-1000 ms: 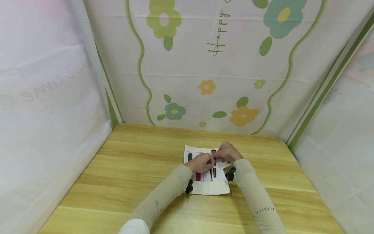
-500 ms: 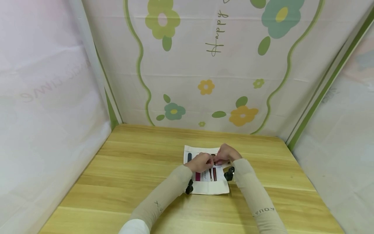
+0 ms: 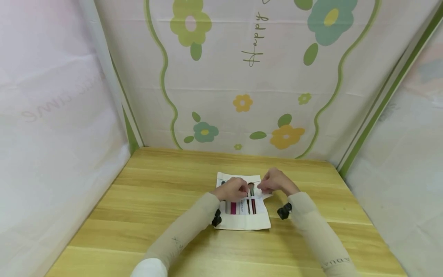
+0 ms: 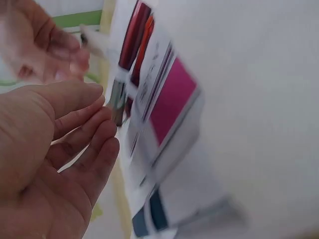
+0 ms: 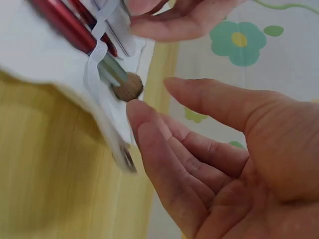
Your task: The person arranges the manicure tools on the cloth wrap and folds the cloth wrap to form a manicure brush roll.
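Note:
A white fabric roll pouch (image 3: 246, 222) lies unfolded on the table. A makeup brush with a red handle and brown bristles (image 5: 128, 87) sits under its white elastic band (image 5: 94, 59). Beside the brush is a thinner red-handled tool (image 4: 144, 42), its tip hidden. My left hand (image 3: 232, 189) hovers over the pouch's upper half, fingers loosely bent and holding nothing. Just off the pouch's upper right side is my right hand (image 3: 275, 181), thumb and fingertips apart with nothing between them. It is nearest the brush's bristle end.
A card with a pink block (image 4: 173, 102) and a dark blue item (image 4: 150, 215) are also held in the pouch. A snap tab (image 5: 124, 158) sticks out at its side. Wood-grain table (image 3: 166, 215) surrounds it, with a flowered cloth wall (image 3: 211, 96) behind.
Both hands have come off the brush and moved apart, the right one to the right, the left slightly left. The brush now lies uncovered under the elastic, lower than a second ago.

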`<state>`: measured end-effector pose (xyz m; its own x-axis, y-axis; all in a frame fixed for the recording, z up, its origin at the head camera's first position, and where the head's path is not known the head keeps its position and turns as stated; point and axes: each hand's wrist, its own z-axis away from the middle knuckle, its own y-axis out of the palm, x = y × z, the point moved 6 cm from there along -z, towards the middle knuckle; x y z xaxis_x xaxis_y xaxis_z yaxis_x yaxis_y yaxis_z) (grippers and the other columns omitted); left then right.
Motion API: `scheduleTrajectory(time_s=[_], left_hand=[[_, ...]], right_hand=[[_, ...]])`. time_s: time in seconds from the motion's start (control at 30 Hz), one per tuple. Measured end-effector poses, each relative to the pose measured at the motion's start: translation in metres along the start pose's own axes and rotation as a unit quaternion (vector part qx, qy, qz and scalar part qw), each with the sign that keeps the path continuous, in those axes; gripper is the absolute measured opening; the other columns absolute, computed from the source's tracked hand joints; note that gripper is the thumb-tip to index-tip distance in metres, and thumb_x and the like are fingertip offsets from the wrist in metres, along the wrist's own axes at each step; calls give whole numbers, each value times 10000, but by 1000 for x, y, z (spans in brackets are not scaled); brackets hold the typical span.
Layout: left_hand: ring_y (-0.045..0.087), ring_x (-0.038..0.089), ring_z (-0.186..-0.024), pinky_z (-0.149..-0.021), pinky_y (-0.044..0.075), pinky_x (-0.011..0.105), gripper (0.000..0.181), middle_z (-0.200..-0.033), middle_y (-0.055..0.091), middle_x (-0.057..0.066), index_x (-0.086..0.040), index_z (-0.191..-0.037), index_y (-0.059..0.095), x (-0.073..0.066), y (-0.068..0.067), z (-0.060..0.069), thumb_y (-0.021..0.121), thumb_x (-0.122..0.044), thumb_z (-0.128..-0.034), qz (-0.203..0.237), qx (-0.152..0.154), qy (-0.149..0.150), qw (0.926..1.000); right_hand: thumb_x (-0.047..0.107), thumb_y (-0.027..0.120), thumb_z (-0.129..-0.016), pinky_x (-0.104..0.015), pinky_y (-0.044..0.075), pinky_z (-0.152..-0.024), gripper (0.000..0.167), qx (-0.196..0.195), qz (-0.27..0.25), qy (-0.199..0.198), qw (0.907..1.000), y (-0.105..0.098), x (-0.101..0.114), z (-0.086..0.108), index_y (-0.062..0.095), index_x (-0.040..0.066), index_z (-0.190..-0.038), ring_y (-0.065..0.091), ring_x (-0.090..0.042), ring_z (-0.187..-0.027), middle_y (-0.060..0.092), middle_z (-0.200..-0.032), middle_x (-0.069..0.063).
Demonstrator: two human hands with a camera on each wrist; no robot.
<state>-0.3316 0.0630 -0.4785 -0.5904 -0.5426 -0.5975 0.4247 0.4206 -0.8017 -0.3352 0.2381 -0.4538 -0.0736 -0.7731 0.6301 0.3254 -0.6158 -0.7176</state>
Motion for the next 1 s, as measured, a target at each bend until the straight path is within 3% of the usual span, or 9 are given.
scheduleTrajectory(time_s=[0.1,0.2,0.33,0.43,0.67,0.87,1.0], left_hand=[[653,132,-968,-886,556,263,159,-1067,737,62,1,-1127,739,12,-19,11,672,-83,-1010,37,-73,-228,9997],[667,184,-1043,-947,568,328,186,-1121,732,85,9,-1161,722,31,-39,21,676,-87,-1008,-19,-288,-491,9984],[652,222,-1012,-933,570,388,175,-1094,719,104,34,-1142,710,58,-62,33,664,-45,-993,37,-629,-856,9943],[630,218,-962,-897,563,390,163,-1060,705,106,40,-1117,697,78,-71,42,637,-14,-975,171,-798,-1230,9890],[642,231,-1025,-946,559,408,239,-1152,695,135,37,-1202,668,109,-72,50,624,-61,-987,751,-971,-1850,9750],[646,257,-1080,-985,553,443,304,-1227,682,137,6,-1260,659,124,-71,34,639,-143,-995,1122,-1225,-2097,9636],[646,254,-1078,-977,559,424,293,-1236,687,141,3,-1242,679,125,-68,28,653,-158,-999,1299,-1246,-2192,9589]], right_hand=[[169,767,-933,-408,611,-749,219,-4,16,-266,9996,-7,-4,16,793,8,-787,683,-187,-653,772,-766,-117],[122,745,-942,-350,573,-697,200,-5,-44,-508,9987,-10,-9,33,779,-4,-790,678,-182,-692,783,-829,-124],[114,739,-946,-319,547,-684,132,30,-118,-606,9981,-4,-22,55,777,5,-882,681,-181,-761,789,-911,-101],[178,766,-946,-329,566,-683,140,3,-62,-683,9976,5,-31,68,783,39,-947,690,-191,-783,776,-905,-59],[213,773,-955,-306,559,-636,214,114,-432,-989,9941,27,-45,86,773,2,-992,686,-213,-779,762,-869,-85],[232,762,-968,-311,588,-665,252,430,-960,-822,9911,45,-53,90,755,-6,-1050,713,-227,-813,770,-892,-81],[227,770,-960,-316,612,-689,252,621,-1206,-747,9879,55,-53,91,755,-11,-1041,718,-209,-813,765,-896,-75]])
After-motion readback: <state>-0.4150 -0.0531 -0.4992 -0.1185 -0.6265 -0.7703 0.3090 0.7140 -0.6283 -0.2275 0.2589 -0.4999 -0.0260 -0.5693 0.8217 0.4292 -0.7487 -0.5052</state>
